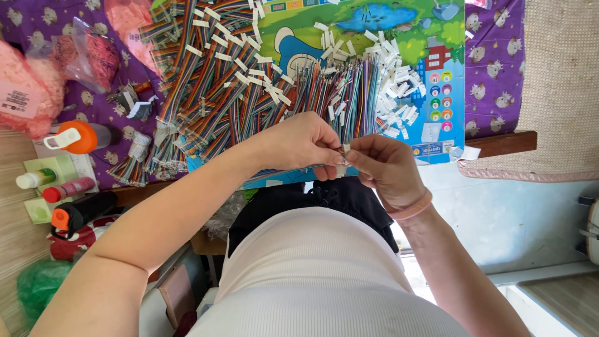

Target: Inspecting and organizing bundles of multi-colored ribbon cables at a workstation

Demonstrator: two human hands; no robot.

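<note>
My left hand (pixel 302 142) and my right hand (pixel 385 167) meet over the table's near edge, fingertips pinched together on a small white connector (pixel 345 150) at the end of a thin ribbon cable. A pink band circles my right wrist. Behind the hands lies a big heap of rainbow ribbon cables (pixel 218 81) with white connectors, and a fanned row of cables (pixel 349 93) right beyond my fingers. A pile of loose white connectors (pixel 396 93) sits to the right of that row.
The cables rest on a colourful cartoon board (pixel 437 75) over a purple patterned cloth (pixel 493 62). At left are pink bags (pixel 25 87), an orange-capped bottle (pixel 78 137), small bottles (pixel 62 190) and a black tool with an orange part (pixel 75 215). A beige mat (pixel 561 81) lies right.
</note>
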